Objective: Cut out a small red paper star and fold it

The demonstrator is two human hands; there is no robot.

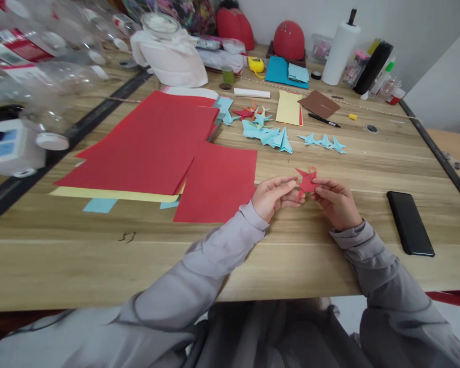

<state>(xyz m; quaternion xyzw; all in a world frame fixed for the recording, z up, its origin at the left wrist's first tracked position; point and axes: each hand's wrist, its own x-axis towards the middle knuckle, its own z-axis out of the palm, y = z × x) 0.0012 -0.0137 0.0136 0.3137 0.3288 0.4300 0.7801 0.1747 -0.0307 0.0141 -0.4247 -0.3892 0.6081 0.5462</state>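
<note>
A small red folded-paper crane [307, 183] is held just above the table, with pointed tips and a curled orange-red loop at its top. My right hand [338, 202] pinches its right side between thumb and fingers. From the left, my left hand [275, 196] has its thumb and fingers closed at the crane's left edge. Beyond my hands lie several light-blue paper cranes [270, 137], a row of smaller blue cranes [325, 142] and a red one [245, 113]. A square red sheet [218, 184] lies left of my left hand.
Large red sheets [145, 143] are stacked on the left. A black phone [410, 223] lies at the right. Farther back are a black pen [324, 120], brown paper [319, 105], yellow paper [289, 107] and a yellow tape measure [256, 65]. Plastic bottles [53, 76] crowd the far left.
</note>
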